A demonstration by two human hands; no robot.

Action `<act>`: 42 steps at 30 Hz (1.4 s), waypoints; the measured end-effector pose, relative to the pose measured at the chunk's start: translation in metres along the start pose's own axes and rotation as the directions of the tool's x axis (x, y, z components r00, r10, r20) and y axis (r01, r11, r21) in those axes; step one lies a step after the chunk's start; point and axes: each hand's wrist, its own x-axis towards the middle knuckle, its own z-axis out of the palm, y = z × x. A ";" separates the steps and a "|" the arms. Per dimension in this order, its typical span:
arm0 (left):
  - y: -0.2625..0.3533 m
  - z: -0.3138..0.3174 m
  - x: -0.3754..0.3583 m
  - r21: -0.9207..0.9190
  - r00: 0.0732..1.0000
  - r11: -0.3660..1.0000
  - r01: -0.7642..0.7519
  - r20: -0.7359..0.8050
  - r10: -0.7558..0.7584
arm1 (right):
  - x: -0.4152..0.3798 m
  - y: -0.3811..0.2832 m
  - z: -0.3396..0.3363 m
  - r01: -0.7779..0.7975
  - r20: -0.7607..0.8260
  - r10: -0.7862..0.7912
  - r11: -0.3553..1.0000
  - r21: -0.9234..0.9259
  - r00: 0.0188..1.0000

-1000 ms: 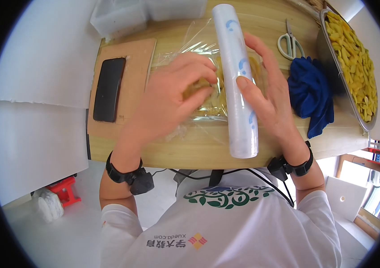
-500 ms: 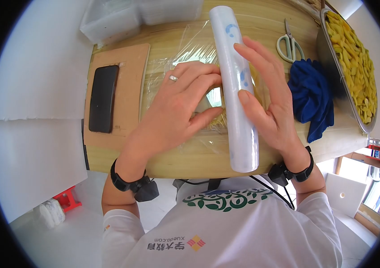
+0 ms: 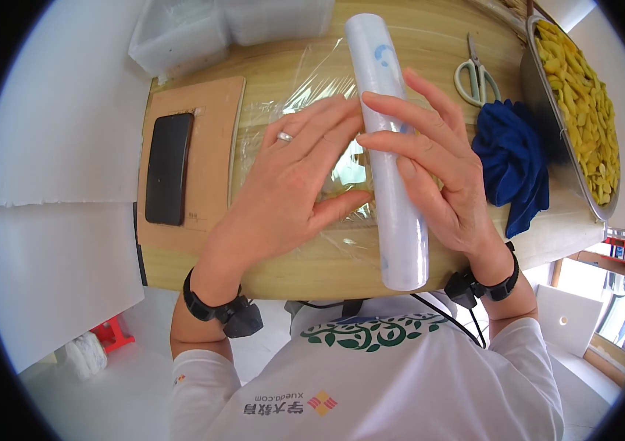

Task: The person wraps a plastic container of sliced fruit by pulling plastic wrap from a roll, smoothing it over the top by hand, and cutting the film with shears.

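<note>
A large roll of clear plastic wrap [image 3: 398, 220] lies lengthwise across the table, with blue marks near its far end. Over its middle rests my right hand [image 3: 437, 162], fingers stretched across the top and thumb against the right side. A loose sheet of film [image 3: 312, 81] spreads on the wood to the left of the roll. My left hand [image 3: 298, 169], wearing a ring, lies on that sheet, its fingertips by the roll's left side and its thumb held apart. Something partly yellowish shows beneath the film between thumb and fingers; glare and the hands hide most of it.
A black phone [image 3: 170, 169] sits on a brown board [image 3: 213, 184] at left. Clear plastic containers [image 3: 180, 40] stand at the back left. To the right are scissors [image 3: 476, 81], a dark blue cloth [image 3: 509, 162] and a metal tray [image 3: 556, 110] of yellow sliced food.
My right hand's fingers have reached farther left over the roll. My left hand's fingers have straightened and its thumb has lowered slightly. The roll has barely moved.
</note>
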 end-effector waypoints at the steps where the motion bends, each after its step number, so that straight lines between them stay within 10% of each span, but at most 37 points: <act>1: 0.000 0.001 0.000 -0.016 1.000 1.000 0.016 -0.025 -0.016 | -0.001 0.001 -0.001 0.006 0.002 -0.006 1.000 -0.020 1.000; 42: -0.001 -0.005 0.000 0.134 0.995 0.987 0.088 0.025 -0.092 | -0.012 0.008 -0.010 -0.013 -0.090 0.014 1.000 0.013 0.996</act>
